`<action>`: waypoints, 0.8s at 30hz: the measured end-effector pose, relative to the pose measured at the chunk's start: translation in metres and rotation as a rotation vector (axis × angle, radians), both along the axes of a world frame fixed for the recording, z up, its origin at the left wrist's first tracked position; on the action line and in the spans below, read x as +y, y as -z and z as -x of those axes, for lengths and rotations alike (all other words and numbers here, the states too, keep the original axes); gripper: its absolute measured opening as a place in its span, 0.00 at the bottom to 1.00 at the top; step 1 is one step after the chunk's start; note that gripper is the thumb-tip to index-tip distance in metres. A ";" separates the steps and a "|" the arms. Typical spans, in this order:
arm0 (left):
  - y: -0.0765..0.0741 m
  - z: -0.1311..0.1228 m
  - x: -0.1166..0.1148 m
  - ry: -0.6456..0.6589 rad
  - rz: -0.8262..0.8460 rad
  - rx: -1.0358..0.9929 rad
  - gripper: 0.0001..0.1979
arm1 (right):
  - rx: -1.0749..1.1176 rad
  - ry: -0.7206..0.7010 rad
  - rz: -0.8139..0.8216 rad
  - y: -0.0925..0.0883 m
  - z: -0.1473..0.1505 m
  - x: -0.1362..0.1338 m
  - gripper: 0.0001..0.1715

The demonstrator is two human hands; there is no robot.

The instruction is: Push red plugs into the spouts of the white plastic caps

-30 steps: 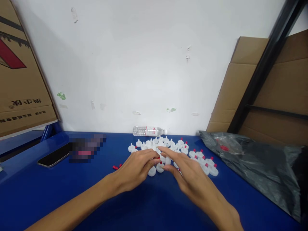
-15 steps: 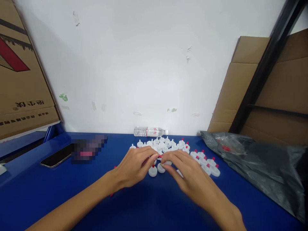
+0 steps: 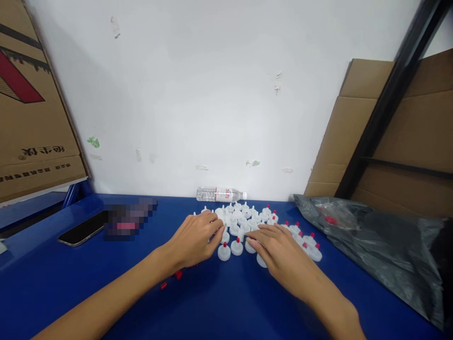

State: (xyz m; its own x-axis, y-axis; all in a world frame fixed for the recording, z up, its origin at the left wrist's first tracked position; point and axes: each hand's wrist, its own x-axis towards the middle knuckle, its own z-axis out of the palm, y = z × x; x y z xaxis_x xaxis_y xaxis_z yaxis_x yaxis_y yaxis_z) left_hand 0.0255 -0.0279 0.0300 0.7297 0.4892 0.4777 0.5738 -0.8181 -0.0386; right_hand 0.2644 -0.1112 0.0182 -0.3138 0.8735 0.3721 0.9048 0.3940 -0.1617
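Note:
White plastic nozzle caps (image 3: 235, 218) with upright spouts stand crowded together on the blue table. Several, like the one at the front of the group (image 3: 224, 252) and its neighbour (image 3: 237, 247), carry small red tips on their spouts. My left hand (image 3: 201, 236) is at the left of the cluster, fingers curled toward the thumb; whatever they pinch is hidden. My right hand (image 3: 279, 245) has thumb and fingertips closed at a white nozzle cap (image 3: 250, 246), partly covered by the fingers. Loose red tips (image 3: 178, 274) lie below my left forearm.
A clear plastic bottle (image 3: 221, 194) lies against the white wall. At left are a phone (image 3: 83, 229) and a blurred-out item (image 3: 129, 219). A dark plastic bag (image 3: 382, 255) covers the right side, with a small clear bag of red pieces (image 3: 332, 219) on it. Cardboard (image 3: 35, 113) stands left.
My hands have moved apart from where they met over a red piece. The nozzle cap between them now shows a red tip. My right hand shifted right, my left hand slightly left.

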 end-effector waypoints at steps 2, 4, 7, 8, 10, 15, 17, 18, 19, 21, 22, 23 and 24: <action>0.000 0.000 0.000 -0.009 0.001 0.017 0.16 | -0.008 0.004 0.011 0.001 -0.001 0.001 0.18; 0.000 0.000 -0.001 -0.015 0.003 0.030 0.16 | -0.012 0.006 0.022 0.000 -0.001 0.001 0.18; 0.000 0.000 -0.001 -0.024 0.007 0.040 0.15 | -0.016 0.016 0.032 -0.002 0.002 0.000 0.19; 0.000 -0.001 -0.001 -0.027 0.008 0.041 0.15 | -0.017 0.023 0.033 -0.002 0.003 -0.001 0.21; 0.000 -0.001 -0.001 -0.034 0.010 0.044 0.15 | -0.021 0.036 0.038 -0.001 0.006 -0.002 0.24; 0.000 -0.002 0.003 -0.050 0.014 0.055 0.16 | -0.054 0.028 0.111 0.004 0.013 -0.005 0.29; 0.001 -0.002 0.003 -0.050 0.014 0.062 0.16 | -0.071 0.018 0.127 0.005 0.015 -0.006 0.29; 0.001 -0.002 0.003 -0.049 0.014 0.065 0.16 | -0.078 0.016 0.122 0.005 0.015 -0.006 0.28; 0.001 -0.001 0.002 -0.048 0.014 0.069 0.16 | -0.085 0.020 0.112 0.005 0.015 -0.006 0.28; 0.000 -0.001 0.001 -0.050 0.011 0.075 0.16 | -0.094 0.036 0.089 0.004 0.014 -0.005 0.27; -0.001 -0.001 0.001 -0.053 0.009 0.077 0.16 | -0.096 0.046 0.081 0.003 0.013 -0.005 0.27; -0.001 -0.001 0.001 -0.057 0.007 0.080 0.16 | -0.097 0.055 0.074 0.003 0.012 -0.004 0.27; -0.002 0.000 0.002 -0.061 0.005 0.083 0.15 | -0.100 0.063 0.068 0.002 0.012 -0.004 0.26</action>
